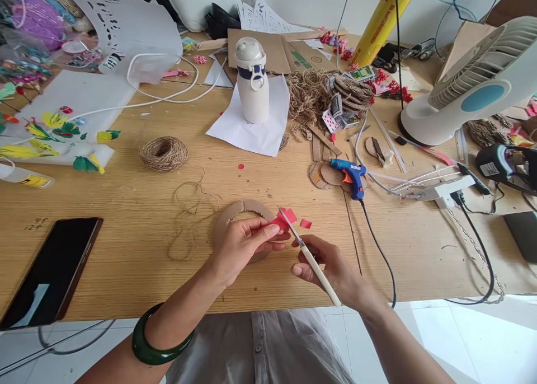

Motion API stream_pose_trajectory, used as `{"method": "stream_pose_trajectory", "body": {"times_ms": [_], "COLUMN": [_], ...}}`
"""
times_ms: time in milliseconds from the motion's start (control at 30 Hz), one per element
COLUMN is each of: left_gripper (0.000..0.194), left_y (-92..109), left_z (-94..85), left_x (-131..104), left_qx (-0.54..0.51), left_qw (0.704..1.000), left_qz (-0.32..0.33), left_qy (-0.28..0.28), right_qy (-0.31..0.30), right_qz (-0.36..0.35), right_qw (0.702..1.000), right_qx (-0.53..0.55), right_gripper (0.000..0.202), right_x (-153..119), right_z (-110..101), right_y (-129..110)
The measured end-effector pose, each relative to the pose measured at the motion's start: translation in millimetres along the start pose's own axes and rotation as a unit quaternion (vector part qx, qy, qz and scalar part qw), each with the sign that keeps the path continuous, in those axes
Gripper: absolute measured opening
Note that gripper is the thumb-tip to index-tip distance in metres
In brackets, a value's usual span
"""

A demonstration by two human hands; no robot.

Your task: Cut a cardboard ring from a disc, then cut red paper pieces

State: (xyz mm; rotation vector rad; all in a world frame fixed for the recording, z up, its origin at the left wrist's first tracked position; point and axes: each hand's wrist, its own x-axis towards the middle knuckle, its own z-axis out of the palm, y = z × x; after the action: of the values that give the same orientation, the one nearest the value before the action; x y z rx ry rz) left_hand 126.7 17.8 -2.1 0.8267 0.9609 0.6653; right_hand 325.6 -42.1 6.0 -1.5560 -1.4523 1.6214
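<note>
My left hand (241,241) pinches a red paper strip (277,223) between thumb and fingers. In my right hand (331,263) is a pair of scissors (311,261) with pale handles, its blades lying across the red paper. A small cut red piece (306,224) rests on the table just right of the blades. Beneath my left hand lies a brown cardboard ring (221,224), partly covered by the hand. A loose length of twine (181,227) curls on the wood to the left of the ring.
Around the work are a twine roll (164,153), a phone (50,266), a white bottle (254,87) on paper, a blue glue gun (351,174) with its cord trailing to the front edge, a power strip (444,189) and a white fan (474,87). Craft scraps crowd the back.
</note>
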Motion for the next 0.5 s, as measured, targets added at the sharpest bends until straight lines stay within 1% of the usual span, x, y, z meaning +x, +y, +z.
{"method": "stream_pose_trajectory", "body": {"times_ms": [133,300,500], "left_gripper": [0.033,0.031,0.030], "left_y": [-1.3,-3.7,-6.8], "left_z": [-0.1,-1.2,-2.4], "left_x": [1.2,3.0,4.8], "left_qx": [0.003,-0.005,-0.005], "left_qw": [1.000,1.000,1.000], "left_qz": [-0.001,-0.002,-0.002], "left_qy": [0.006,-0.003,-0.011], "right_qy": [0.005,0.007,0.025], "right_qz": [-0.009,-0.010,0.020], "right_qw": [1.000,1.000,0.998], "right_qx": [-0.001,0.015,0.046], "right_gripper": [0.052,0.051,0.049], "right_x": [1.2,1.3,1.6], "right_z": [0.5,1.5,3.1], "right_y": [2.2,4.2,8.5]}}
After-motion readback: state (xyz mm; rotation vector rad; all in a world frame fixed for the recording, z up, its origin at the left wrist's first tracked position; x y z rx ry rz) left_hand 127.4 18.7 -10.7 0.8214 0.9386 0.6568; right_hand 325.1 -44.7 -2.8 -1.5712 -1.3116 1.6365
